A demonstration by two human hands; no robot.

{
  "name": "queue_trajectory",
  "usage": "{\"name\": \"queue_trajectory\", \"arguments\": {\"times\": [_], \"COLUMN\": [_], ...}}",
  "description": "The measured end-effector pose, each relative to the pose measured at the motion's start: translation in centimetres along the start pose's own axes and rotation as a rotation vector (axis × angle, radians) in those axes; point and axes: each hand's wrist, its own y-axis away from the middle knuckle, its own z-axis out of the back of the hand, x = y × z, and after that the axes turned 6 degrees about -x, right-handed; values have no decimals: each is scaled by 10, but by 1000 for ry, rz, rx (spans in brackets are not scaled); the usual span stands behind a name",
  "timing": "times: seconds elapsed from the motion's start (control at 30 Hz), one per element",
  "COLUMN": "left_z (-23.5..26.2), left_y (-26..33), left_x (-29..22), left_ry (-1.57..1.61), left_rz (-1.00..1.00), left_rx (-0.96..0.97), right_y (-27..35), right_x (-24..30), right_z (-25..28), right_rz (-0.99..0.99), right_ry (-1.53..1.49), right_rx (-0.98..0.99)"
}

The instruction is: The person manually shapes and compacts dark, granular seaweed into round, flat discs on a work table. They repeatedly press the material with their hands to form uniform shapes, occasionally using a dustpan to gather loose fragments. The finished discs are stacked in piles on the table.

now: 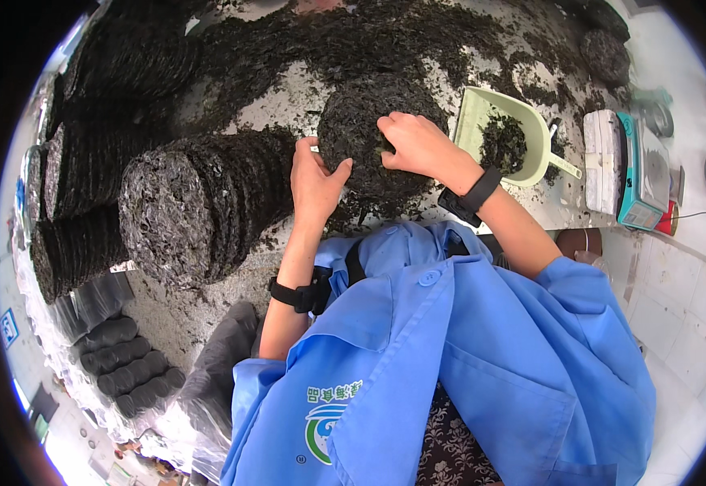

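A round, dark cake of dried seaweed (361, 121) lies in front of me on the worktable. My left hand (318, 180) grips its near left edge, with the thumb on the near side and the fingers bent along the rim. Over the cake's right part, my right hand (419, 146) is closed, its fingertips pressed together against the surface. Whatever those fingertips pinch is hidden. Just to the left, a long row of similar seaweed cakes (171, 215) lies on its side, packed face to face.
More stacked seaweed cakes (85, 174) stand at the far left. Loose seaweed (393, 36) covers the table's far side. To the right are a pale green dustpan (473, 121) holding seaweed flakes and a teal scale (643, 182). Dark bagged rolls (130, 364) sit lower left.
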Motion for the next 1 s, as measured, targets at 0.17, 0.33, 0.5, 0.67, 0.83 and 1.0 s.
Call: {"name": "queue_trajectory", "arguments": {"times": [0.17, 0.33, 0.5, 0.67, 0.83, 1.0], "left_z": [2, 3, -8, -2, -15, -20], "left_y": [0, 6, 4, -4, -12, -12], "left_x": [2, -8, -6, -36, -31, -32], "left_ry": [18, -14, 133, 1175, 1369, 1434], "left_rz": [45, 18, -40, 576, 679, 748], "left_rx": [6, -40, -68, 286, 506, 493], "right_y": [-5, -2, 9, 16, 20, 28], "right_x": [-9, -17, -29, -37, -44, -54], "right_z": [-4, 7, 8, 4, 1, 4], "right_rz": [110, -108, -283, -279, -252, -217], "right_ry": [-23, -437, -814, -978, -1051, -1180], "right_rx": [-29, 67, 94, 67, 64, 70]}}
